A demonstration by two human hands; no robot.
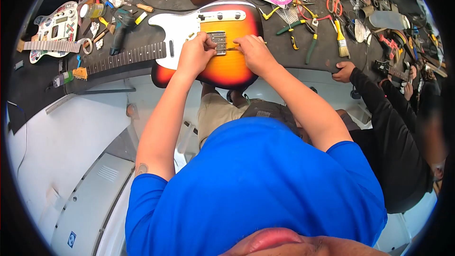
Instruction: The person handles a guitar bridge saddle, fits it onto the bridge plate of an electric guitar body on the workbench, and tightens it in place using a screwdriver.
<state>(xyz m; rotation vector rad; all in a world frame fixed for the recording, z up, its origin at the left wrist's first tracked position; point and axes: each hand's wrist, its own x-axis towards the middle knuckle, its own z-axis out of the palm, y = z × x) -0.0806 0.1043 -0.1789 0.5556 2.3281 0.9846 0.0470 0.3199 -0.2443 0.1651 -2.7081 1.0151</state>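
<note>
A sunburst electric guitar [234, 73] lies face up along the bench's front edge, its neck [127, 59] pointing left. It has a white pickguard [171, 22] and a metal control plate [222, 15] with knobs. My left hand [196, 53] is closed at the left side of the metal bridge [218, 42], fingertips pinched together; anything between them is too small to name. My right hand [256, 53] is closed just right of the bridge, over the body. Its fingers pinch a thin, dark, rod-like piece [232, 48] that reaches toward the bridge. No strings show over the fretboard.
Left of the guitar are a sticker-covered guitar [59, 26], a power drill [121, 28] and a jar [92, 10]. Pliers [311, 42], a paintbrush [341, 40] and red-handled scissors [334, 4] lie right. A person in black sleeves [379, 92] rests a hand [344, 72] on the bench edge.
</note>
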